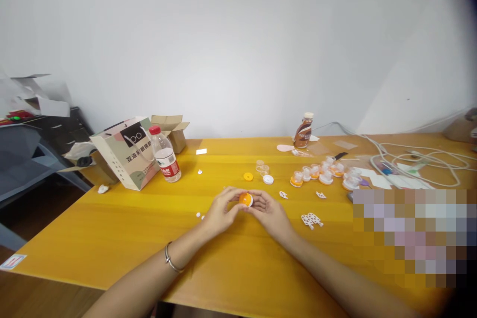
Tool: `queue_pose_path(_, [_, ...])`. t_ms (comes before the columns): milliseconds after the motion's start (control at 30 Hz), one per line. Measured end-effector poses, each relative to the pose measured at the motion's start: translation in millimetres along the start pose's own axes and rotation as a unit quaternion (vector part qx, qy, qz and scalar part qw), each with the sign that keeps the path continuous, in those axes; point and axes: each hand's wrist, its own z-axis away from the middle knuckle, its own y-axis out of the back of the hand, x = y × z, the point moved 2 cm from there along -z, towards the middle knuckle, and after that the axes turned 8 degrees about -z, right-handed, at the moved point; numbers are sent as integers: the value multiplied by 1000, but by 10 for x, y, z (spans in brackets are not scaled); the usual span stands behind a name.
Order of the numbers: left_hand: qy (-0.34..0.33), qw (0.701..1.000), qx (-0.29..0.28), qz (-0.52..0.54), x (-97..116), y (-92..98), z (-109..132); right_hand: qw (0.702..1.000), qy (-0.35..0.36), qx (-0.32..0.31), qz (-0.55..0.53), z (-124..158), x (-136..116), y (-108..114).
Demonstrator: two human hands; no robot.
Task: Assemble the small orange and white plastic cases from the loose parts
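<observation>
Between both hands is a small round orange-and-white plastic piece point(246, 199). My left hand point(222, 209) grips it from the left, and my right hand point(269, 212) closes on its right side. Just beyond the hands lie a yellow disc point(248, 177), a white ring-shaped disc point(268, 179) and several clear round caps point(260, 164). White perforated plastic parts point(312, 220) rest right of my right hand. A couple of small white discs point(198, 214) lie left of my left hand.
Several clear-topped orange-and-white pieces point(326, 175) cluster at the right. A brown bottle point(303, 130) stands near the wall, with white cables point(417, 159) farther right. At the left are a water bottle point(166, 156), a paper bag point(126, 154) and a cardboard box point(175, 134).
</observation>
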Motion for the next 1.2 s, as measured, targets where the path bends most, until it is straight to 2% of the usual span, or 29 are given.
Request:
queue_pose_path(100, [-11, 1000, -8, -22, 14, 11, -1, 999, -20, -5, -30, -1, 21, -14])
queue_pose_path(233, [-22, 998, -20, -55, 36, 40, 13, 1000, -12, -15, -19, 50, -18, -32])
queue_pose_path(433, [-100, 980, -79, -150, 100, 152, 35, 998, -17, -51, -19, 52, -7, -43])
queue_pose_path(667, [-40, 984, -83, -149, -57, 62, 12, 996, -59, -66, -27, 40, 98, -49])
queue_pose_path(767, [-15, 985, -56, -161, -86, 9, 12, 990, -72, -119, 6, 55, 19, 12])
queue_pose_path(833, [-8, 982, -53, -182, -81, 0, 18, 980, -75, -165, 87, 38, -120, 109])
queue_pose_path(867, [-5, 979, -62, -195, -75, 3, 22, 972, -72, -172, 143, 18, -214, 180])
queue_pose_path(933, [2, 970, -94, -225, -62, 22, 35, 956, -51, -146, 250, -31, -429, 360])
queue_pose_path(1000, [7, 960, -129, -249, -51, 50, 50, 933, 11, -61, 355, -64, -627, 587])
queue_pose_path(1100, [5, 951, -155, -267, -38, 85, 65, 841, 101, 26, 531, -14, -699, 961])
queue_pose_path(1167, [-3, 949, -161, -270, -34, 91, 66, 787, 108, 63, 604, 64, -567, 1231])
queue_pose_path(1200, [-8, 949, -162, -270, -35, 90, 65, 771, 93, 76, 625, 106, -465, 1360])
